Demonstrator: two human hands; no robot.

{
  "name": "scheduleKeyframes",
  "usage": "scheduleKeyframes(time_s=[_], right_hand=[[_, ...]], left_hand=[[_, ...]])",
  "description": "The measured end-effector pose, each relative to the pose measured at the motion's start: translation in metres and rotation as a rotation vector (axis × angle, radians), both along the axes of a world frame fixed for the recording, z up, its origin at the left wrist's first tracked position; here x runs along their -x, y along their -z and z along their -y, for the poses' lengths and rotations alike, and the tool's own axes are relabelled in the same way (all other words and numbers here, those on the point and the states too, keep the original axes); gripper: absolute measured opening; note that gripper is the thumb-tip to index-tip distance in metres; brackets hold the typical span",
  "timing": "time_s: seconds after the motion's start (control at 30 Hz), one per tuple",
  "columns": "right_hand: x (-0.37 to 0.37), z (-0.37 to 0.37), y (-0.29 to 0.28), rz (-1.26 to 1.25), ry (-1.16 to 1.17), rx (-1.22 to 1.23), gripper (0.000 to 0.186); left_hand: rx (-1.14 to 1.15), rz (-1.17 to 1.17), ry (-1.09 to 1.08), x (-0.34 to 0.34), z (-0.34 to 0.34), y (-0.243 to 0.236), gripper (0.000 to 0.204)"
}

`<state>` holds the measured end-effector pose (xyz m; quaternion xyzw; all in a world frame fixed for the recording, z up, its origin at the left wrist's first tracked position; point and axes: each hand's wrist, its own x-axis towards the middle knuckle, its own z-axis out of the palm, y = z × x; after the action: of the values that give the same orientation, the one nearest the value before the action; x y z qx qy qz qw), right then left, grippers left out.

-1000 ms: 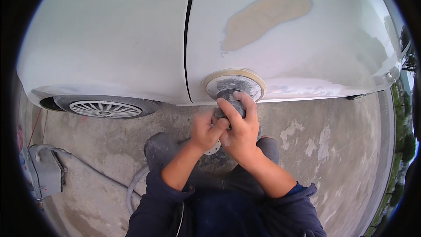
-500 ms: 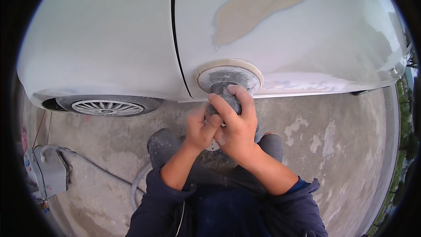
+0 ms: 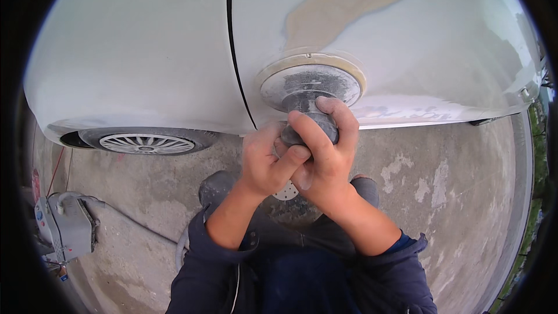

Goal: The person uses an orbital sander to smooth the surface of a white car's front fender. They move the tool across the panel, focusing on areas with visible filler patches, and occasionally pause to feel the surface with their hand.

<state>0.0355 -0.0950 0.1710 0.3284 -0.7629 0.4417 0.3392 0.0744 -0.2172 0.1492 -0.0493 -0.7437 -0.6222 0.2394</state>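
A dusty round power sander (image 3: 314, 84) is pressed against the lower part of the white car panel (image 3: 442, 52), its pale disc edge lying on the paint. My right hand (image 3: 325, 157) wraps round the dark grey body, fingers curled over its top. Closed against the near side of the same sander, my left hand (image 3: 264, 160) touches the right one. A tan filler patch (image 3: 343, 0) with a greyish border spreads over the panel, and the disc reaches its lower end. Both hands hide much of the tool's body.
A dark panel gap (image 3: 233, 52) runs down the car on the left. Below it is a wheel (image 3: 145, 142) with silver spokes. A grey machine (image 3: 67, 227) with a hose (image 3: 133, 221) stands at left on the concrete floor (image 3: 418, 197). A white perforated disc (image 3: 286, 191) shows below my hands.
Both hands have pushed the sander up the panel and slightly right, toward the filler patch. Its disc now meets the patch's lower end.
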Motion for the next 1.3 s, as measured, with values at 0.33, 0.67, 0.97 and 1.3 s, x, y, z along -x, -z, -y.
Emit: scheduleKeyframes(time_s=[0.33, 0.67, 0.97, 1.3], right_hand=[[-0.002, -0.003, 0.004, 0.014, -0.012, 0.047, 0.054], [0.006, -0.007, 0.000, -0.022, -0.034, 0.031, 0.052], [0.013, -0.004, -0.024, -0.072, -0.083, 0.035, 0.047], [0.017, -0.010, -0.016, -0.077, -0.106, -0.025, 0.048]], left_hand=[[0.068, 0.016, -0.018, -0.001, -0.001, -0.006, 0.059], [0.112, -0.051, -0.043, 0.004, -0.003, 0.004, 0.059], [0.165, -0.158, -0.069, 0.007, 0.002, -0.015, 0.057], [0.066, -0.169, -0.067, 0.009, -0.009, -0.008, 0.057]])
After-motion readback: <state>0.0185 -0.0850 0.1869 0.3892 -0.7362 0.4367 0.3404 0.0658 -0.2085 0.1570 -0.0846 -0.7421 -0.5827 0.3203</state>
